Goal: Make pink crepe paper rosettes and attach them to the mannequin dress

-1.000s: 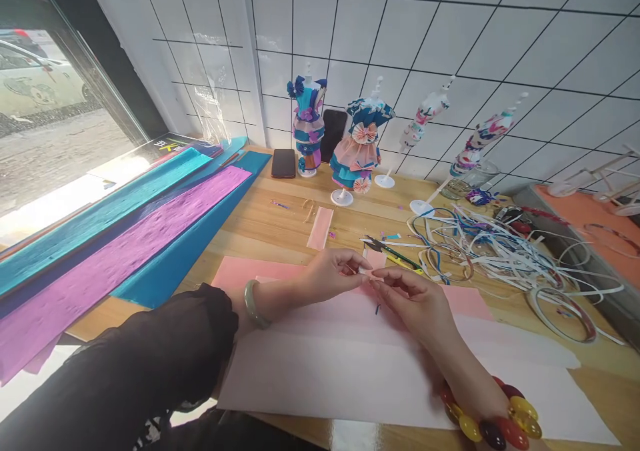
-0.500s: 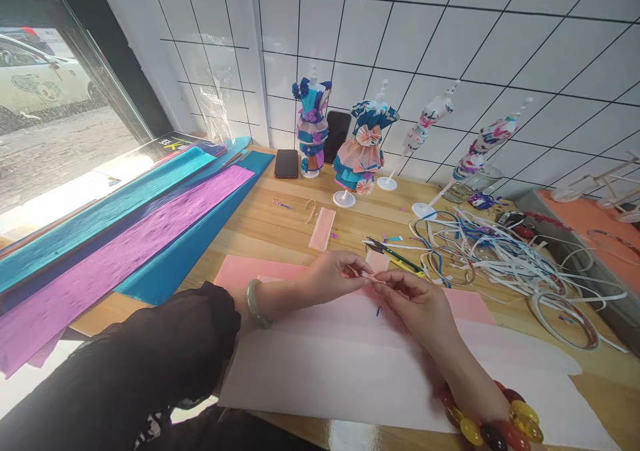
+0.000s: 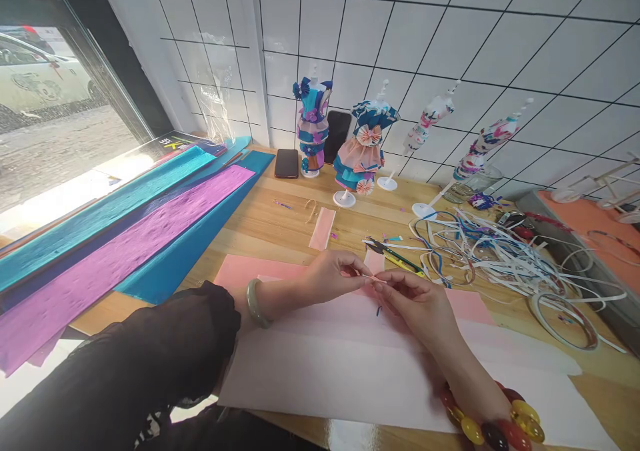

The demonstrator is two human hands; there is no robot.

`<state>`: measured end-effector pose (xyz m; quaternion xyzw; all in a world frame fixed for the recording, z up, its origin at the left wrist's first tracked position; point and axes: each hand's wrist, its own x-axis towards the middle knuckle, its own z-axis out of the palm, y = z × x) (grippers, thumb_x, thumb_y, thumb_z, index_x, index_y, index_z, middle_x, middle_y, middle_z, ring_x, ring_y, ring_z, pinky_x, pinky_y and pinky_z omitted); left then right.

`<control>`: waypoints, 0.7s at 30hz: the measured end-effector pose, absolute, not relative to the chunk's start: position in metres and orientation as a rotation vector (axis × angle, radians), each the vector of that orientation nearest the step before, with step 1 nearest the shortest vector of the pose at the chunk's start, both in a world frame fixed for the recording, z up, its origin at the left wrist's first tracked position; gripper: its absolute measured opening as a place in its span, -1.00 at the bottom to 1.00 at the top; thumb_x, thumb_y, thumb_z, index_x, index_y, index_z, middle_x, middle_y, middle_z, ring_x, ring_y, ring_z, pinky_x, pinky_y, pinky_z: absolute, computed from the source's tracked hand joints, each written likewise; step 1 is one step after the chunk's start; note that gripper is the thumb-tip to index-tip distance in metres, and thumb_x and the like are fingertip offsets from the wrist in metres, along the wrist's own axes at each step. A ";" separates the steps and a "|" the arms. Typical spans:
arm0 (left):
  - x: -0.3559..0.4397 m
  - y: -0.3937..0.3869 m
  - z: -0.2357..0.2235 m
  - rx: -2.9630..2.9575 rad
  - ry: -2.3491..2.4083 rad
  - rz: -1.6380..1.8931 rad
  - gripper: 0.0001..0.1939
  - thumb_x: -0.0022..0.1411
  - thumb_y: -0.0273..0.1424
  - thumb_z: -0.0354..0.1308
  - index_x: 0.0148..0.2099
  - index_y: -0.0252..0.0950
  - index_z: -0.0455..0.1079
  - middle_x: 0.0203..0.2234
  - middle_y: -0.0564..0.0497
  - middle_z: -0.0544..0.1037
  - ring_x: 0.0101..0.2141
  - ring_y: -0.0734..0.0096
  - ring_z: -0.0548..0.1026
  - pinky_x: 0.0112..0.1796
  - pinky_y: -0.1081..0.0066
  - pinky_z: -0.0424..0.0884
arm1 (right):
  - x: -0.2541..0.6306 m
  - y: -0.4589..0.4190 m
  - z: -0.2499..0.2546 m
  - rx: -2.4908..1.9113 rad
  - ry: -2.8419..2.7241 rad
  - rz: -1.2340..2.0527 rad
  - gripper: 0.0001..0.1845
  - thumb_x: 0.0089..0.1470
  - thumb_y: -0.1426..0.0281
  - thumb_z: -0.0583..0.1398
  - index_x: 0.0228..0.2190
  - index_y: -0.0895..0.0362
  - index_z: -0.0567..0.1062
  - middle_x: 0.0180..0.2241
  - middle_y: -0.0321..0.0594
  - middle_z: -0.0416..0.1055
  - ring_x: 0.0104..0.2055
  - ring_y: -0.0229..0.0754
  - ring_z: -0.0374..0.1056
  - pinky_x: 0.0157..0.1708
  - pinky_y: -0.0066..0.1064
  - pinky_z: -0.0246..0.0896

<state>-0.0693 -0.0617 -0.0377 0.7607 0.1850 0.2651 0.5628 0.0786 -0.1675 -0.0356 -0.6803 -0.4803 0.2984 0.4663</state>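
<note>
My left hand [image 3: 336, 279], with a pale green bangle on its wrist, pinches a small pale pink paper piece [image 3: 378, 279]. My right hand [image 3: 417, 301] grips the other end of that piece between thumb and fingers, so most of it is hidden. Both hands meet just above large pink paper sheets [image 3: 330, 361] spread on the table. A short dark scrap [image 3: 379, 311] shows below the fingertips. Beyond the hands lie a pink paper strip [image 3: 323, 229], another pale pink strip [image 3: 375, 261], and a black-and-yellow tool [image 3: 400, 259].
Small dressed mannequins [image 3: 313, 131] stand along the tiled wall, near a dark phone [image 3: 287, 163]. Teal and purple crepe paper [image 3: 190, 217] is stretched out at left. A tangle of thin white and blue strips [image 3: 490, 251] lies at right, beside a grey-edged orange tray [image 3: 575, 214].
Both hands stay in nearly the same place, with only slight finger movement. The paper piece between them now looks flatter and lies more level across the fingertips.
</note>
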 end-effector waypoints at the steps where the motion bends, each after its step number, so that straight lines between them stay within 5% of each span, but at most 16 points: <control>1: -0.069 -0.062 -0.038 1.788 0.427 0.629 -0.83 0.06 -0.35 0.16 -0.36 -0.36 0.48 -0.48 -0.01 0.52 -0.43 0.51 0.42 -0.38 0.53 0.32 | 0.078 -0.168 -0.035 -1.670 -1.160 0.743 -0.69 -0.16 0.17 0.27 -0.43 0.17 0.54 -0.54 -0.22 0.40 -0.56 -0.30 0.23 -0.63 -0.49 0.14; 7: -0.071 -0.061 -0.038 1.780 0.396 0.623 -0.80 0.06 -0.30 0.17 -0.34 -0.35 0.48 -0.44 -0.03 0.53 -0.39 0.48 0.44 -0.34 0.51 0.35 | 0.079 -0.168 -0.033 -1.660 -1.057 0.798 -0.70 -0.20 0.19 0.30 -0.44 0.16 0.55 -0.44 -0.16 0.46 -0.53 -0.28 0.27 -0.61 -0.47 0.18; 21: -0.069 -0.062 -0.044 1.734 0.410 0.635 -0.78 0.08 -0.29 0.15 -0.33 -0.37 0.46 -0.42 -0.04 0.53 -0.38 0.49 0.46 -0.32 0.50 0.36 | 0.075 -0.167 -0.031 -1.627 -0.969 0.805 -0.65 -0.27 0.18 0.34 -0.46 0.17 0.50 -0.56 -0.23 0.41 -0.57 -0.28 0.27 -0.63 -0.48 0.18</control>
